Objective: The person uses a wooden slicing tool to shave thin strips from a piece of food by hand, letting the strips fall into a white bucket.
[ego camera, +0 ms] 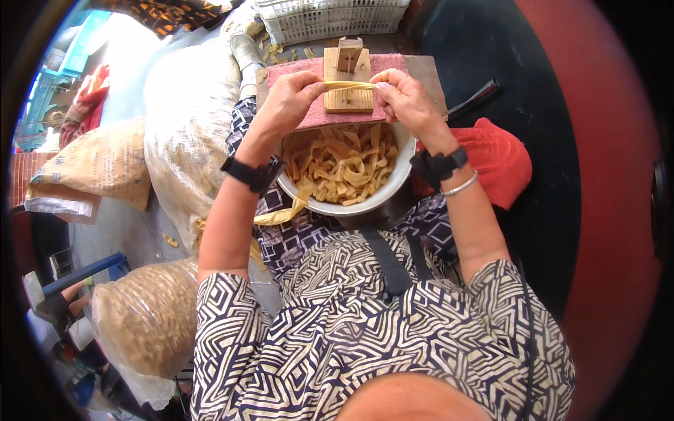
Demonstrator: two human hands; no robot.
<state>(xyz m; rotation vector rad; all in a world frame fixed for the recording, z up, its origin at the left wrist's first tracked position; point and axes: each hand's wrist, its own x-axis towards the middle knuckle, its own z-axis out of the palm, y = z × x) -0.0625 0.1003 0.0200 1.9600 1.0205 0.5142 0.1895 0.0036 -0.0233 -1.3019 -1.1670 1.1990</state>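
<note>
A pale yellow, twisted strip (349, 86) is stretched level between both hands. My left hand (295, 97) pinches one end between thumb and fingers, and my right hand (403, 97) pinches the other. Just behind and below the strip is a wooden block jig (348, 102) with a small upright wooden piece (349, 55). It sits on a pink cloth (295, 113) over a board (429, 79). Nearer my body, a white basin (345, 209) holds many similar yellow strips (342, 163), some curled or knotted. One long strip (281, 214) hangs over its rim at the left.
Large clear plastic bags stand at left, one whitish (184, 116) and one full of tan pieces (147, 316). Beyond the board is a white plastic crate (331, 21). A red cloth (495, 163) lies right of the basin, near a dark tube (474, 97). A printed paper sack (100, 163) lies far left.
</note>
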